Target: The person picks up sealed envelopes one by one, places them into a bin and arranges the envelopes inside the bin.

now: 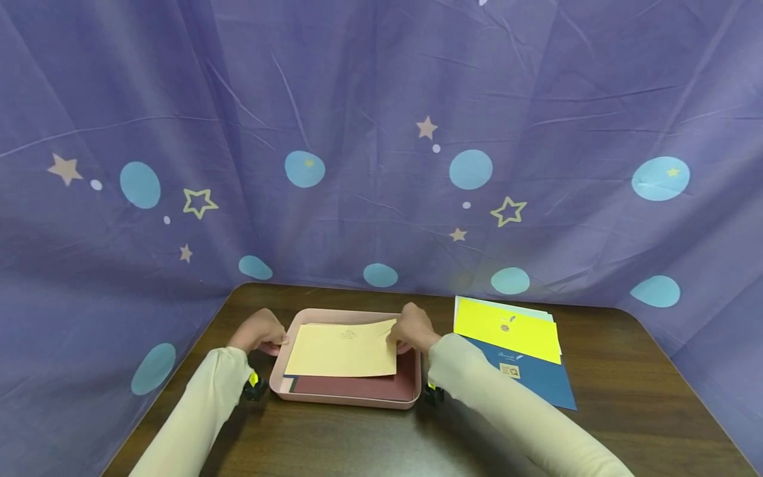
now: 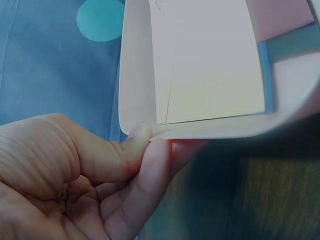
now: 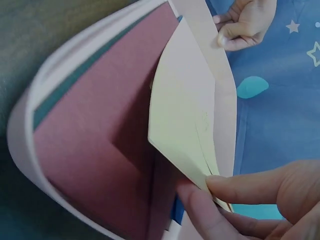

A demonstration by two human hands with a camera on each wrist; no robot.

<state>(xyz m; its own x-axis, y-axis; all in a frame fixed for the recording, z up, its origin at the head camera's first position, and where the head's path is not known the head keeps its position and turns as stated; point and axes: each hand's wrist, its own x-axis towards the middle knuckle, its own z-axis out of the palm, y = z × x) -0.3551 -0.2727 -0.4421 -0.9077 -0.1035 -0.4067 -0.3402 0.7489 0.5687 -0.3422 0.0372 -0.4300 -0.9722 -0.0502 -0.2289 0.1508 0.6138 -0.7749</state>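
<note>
Pale-yellow envelope (image 1: 342,351), one plainly visible with possibly more layered behind it, lies across the upper part of a single pink tray (image 1: 340,317), its 3 o'clock edge raised clear of one dark-red envelope (image 1: 357,385) on the tray floor. At that edge, a person's right hand (image 1: 414,328) pinches the paper, thumb and fingertips together on it. Opposite, between 9 and 10 o'clock, the left hand (image 1: 260,331) is clamped on the tray's rim between thumb and fingers.

One blue edge (image 2: 268,85) shows under the pale-yellow paper, and one green edge (image 2: 297,44) peeks from below the dark-red; how many pieces make up the pile cannot be told.

Outside the tray, toward 3 o'clock, two more envelopes overlap on one dark wooden table (image 1: 334,444): a bright-yellow envelope (image 1: 524,334), bearing one round emblem, and a navy-blue envelope (image 1: 536,384) at its 6 o'clock side, with one square sticker. Pale paper (image 1: 545,315) juts from behind the yellow at 12 o'clock, its count unclear. Two cream sleeves (image 1: 501,391) reach in from 5 and 7 o'clock; one purple curtain (image 1: 369,79), patterned with stars and blue spots, hangs at 12.
</note>
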